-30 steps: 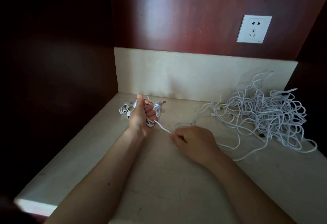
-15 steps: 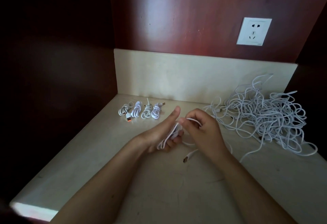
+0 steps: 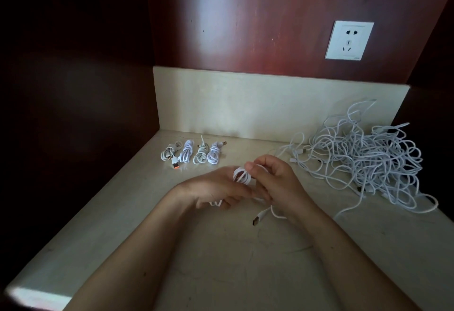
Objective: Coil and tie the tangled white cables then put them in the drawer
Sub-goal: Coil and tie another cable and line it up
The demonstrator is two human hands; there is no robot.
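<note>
No legible text, number or brand is present. The white wall socket [image 3: 348, 40] bears a small dark mark [image 3: 357, 58] at its lower right corner. The mark is too small to read.

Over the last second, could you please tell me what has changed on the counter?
The left hand came back from the far row toward the middle, gripping a small coil. The right hand lifted off the counter to meet it and now pinches the coil too; the plug end hangs below. The four tied bundles, tangled pile and wall socket stayed put.
</note>
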